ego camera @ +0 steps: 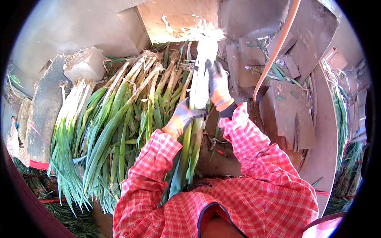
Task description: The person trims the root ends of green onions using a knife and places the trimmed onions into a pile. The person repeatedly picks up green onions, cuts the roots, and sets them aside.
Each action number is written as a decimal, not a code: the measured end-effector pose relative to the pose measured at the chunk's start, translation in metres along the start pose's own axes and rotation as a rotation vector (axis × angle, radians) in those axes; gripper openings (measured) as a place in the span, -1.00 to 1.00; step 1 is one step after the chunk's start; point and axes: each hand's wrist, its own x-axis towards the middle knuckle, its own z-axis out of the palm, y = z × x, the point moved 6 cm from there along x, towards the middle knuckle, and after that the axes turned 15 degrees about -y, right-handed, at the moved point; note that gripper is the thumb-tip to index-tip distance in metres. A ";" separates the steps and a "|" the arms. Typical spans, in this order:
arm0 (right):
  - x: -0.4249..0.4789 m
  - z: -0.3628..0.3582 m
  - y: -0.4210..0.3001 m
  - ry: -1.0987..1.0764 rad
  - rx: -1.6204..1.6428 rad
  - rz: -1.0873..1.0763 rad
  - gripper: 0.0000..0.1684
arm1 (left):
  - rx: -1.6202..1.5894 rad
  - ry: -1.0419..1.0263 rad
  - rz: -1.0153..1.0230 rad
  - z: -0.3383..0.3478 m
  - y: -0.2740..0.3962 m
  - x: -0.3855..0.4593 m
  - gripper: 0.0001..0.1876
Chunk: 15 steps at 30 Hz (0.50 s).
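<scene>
My left hand (185, 117), in a grey and orange glove, is closed around a bunch of green onions (205, 53) where the white stems meet the green leaves. The bunch points away from me, its roots at the far end in glaring light and its leaves reaching down to my chest. My right hand (219, 83), gloved alike, lies along the right side of the white stems with its fingers extended; whether it grips them I cannot tell. Left of my hands lies a wide row of untrimmed green onions (125, 98), with a whiter-stemmed bundle (74, 107) at its left end.
An orange hose (275, 53) hangs down right of my hands. Brown blocks and boards (287, 113) with leaf scraps lie at the right. A pale block (84, 64) and a grey slab (46, 110) stand at the left. More green onions (342, 110) lie at the far right.
</scene>
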 end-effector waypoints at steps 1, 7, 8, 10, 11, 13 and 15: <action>0.009 -0.008 -0.003 0.072 0.228 0.081 -0.65 | -0.011 0.007 -0.034 -0.003 0.007 -0.011 -0.54; 0.143 -0.087 -0.031 -0.187 -1.248 -0.113 -0.77 | -0.126 -0.186 -0.030 -0.001 0.009 -0.024 -0.58; 0.152 -0.068 -0.025 -0.153 -1.665 0.103 -0.74 | -0.170 -0.150 -0.025 -0.010 0.006 -0.035 -0.61; 0.170 -0.051 -0.030 -0.194 -2.226 0.375 -0.71 | -0.255 -0.158 0.004 -0.018 -0.004 -0.050 -0.65; 0.182 -0.060 -0.040 -0.199 -2.242 0.378 -0.71 | -0.295 -0.196 0.028 -0.019 -0.009 -0.055 -0.66; 0.208 -0.085 -0.057 -0.227 -2.322 0.413 -0.70 | -0.373 -0.179 -0.050 -0.017 -0.003 -0.074 -0.63; 0.232 -0.097 -0.080 -0.434 -2.495 0.377 -0.68 | -0.328 -0.124 -0.015 -0.020 0.010 -0.078 -0.60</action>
